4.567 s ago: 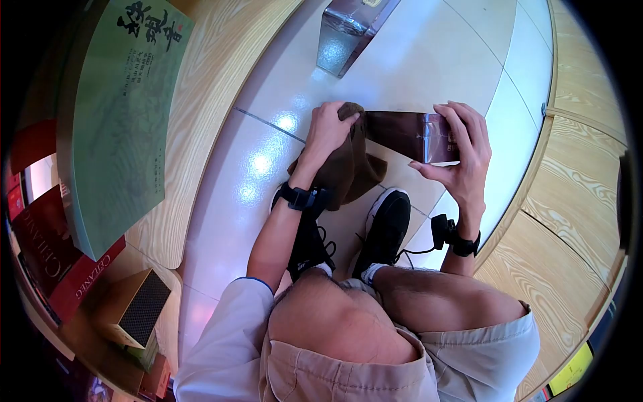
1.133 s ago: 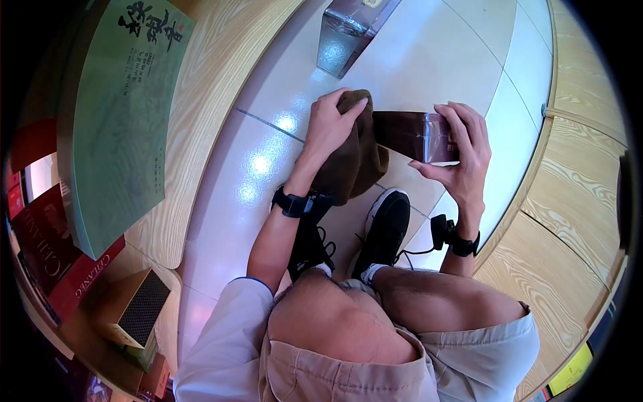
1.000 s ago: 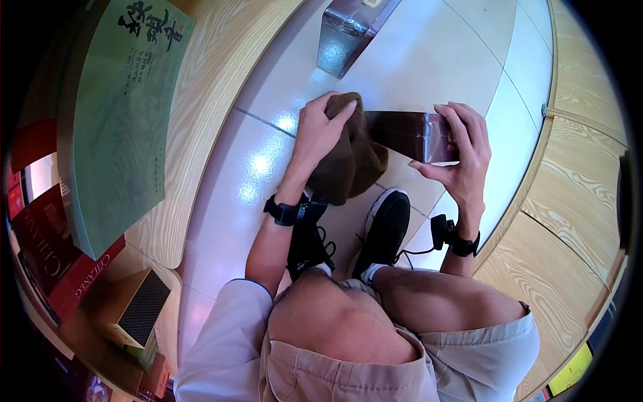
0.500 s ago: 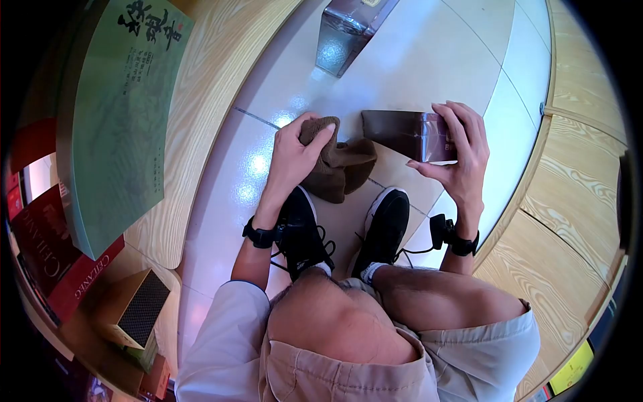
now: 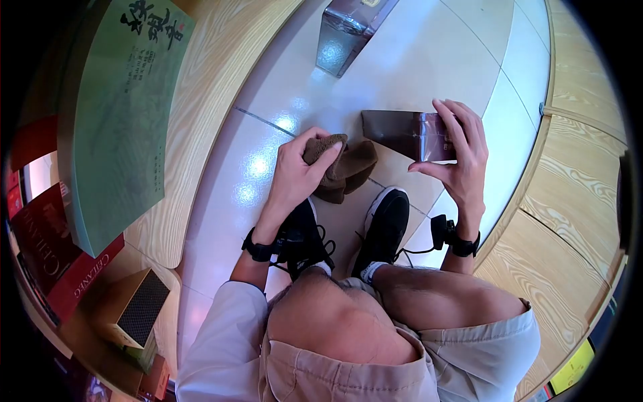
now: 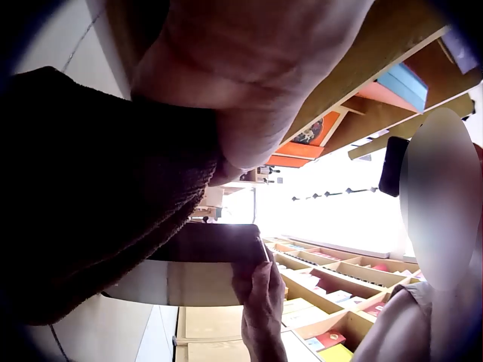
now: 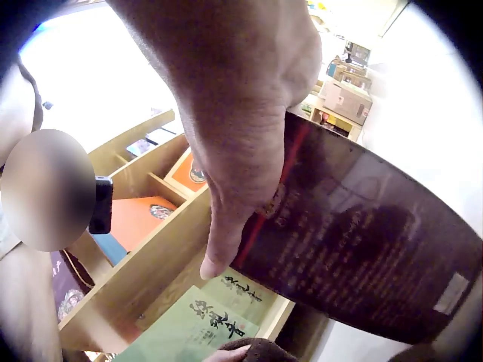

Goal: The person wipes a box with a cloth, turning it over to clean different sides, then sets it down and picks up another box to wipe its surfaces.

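In the head view, my left hand (image 5: pixel 295 174) grips a bunched brown cloth (image 5: pixel 358 164), thumb across its top, with a loose part hanging toward the shoes. The cloth is just left of a dark maroon box (image 5: pixel 394 130), with a gap between them. My right hand (image 5: pixel 465 147) holds that box by its right end, thumb below and fingers above. In the right wrist view, the box's broad face shows small print, a red stripe and a white label. The dark cloth (image 6: pixel 98 196) fills the left side of the left wrist view, partly covering the box beyond.
A second box in shiny wrap (image 5: pixel 351 37) stands on the tiled floor ahead. On the left, a large green box (image 5: pixel 127 134) lies on a wooden shelf (image 5: pixel 214 80), red boxes below it. Wooden cabinets (image 5: pixel 569 214) line the right. Black shoes (image 5: pixel 385 221) are under the hands.
My left hand has drawn the cloth from the box's left end down and to the left, uncovering that end. The cloth is now more bunched. My right hand and the box have barely moved.
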### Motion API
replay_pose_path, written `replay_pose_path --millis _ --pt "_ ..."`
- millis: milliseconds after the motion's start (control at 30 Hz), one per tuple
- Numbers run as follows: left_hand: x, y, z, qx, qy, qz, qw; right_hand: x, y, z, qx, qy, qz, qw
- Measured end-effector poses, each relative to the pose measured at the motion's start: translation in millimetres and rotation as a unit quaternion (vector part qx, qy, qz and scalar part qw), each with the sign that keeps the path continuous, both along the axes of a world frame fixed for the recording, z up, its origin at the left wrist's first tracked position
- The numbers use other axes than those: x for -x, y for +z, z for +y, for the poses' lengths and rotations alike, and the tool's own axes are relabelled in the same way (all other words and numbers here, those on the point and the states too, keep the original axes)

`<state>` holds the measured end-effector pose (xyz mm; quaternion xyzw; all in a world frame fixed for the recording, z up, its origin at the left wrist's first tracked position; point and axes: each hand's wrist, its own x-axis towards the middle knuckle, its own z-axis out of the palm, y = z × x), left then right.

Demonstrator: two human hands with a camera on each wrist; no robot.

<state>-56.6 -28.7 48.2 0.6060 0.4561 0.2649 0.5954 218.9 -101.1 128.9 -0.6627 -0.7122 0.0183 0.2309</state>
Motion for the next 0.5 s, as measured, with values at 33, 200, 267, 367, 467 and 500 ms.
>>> replay_pose_path --millis 33,200,267,367,467,500 --pt "1 3 0 0.0 0.0 0.0 1.0 0 1 0 0.003 0.001 0.003 1.0" --pt "0 22 1 0.063 -0.029 -0.004 0.998 -1 1 -1 0.018 -0.001 0.014 1.0" --pt "-1 28 0 0.046 -0.032 -0.006 0.998 -2 2 -1 0.022 0.0 0.019 1.0" --pt "-1 34 0 0.03 -0.045 -0.016 0.998 -2 3 0 0.035 -0.005 0.037 0.999" --pt "-3 38 -1 0.015 -0.057 -0.031 0.998 -3 4 0 0.035 -0.004 0.041 0.999" --pt "-4 39 -2 0.0 -0.06 -0.037 0.997 -4 5 0 0.036 -0.003 0.045 0.998"
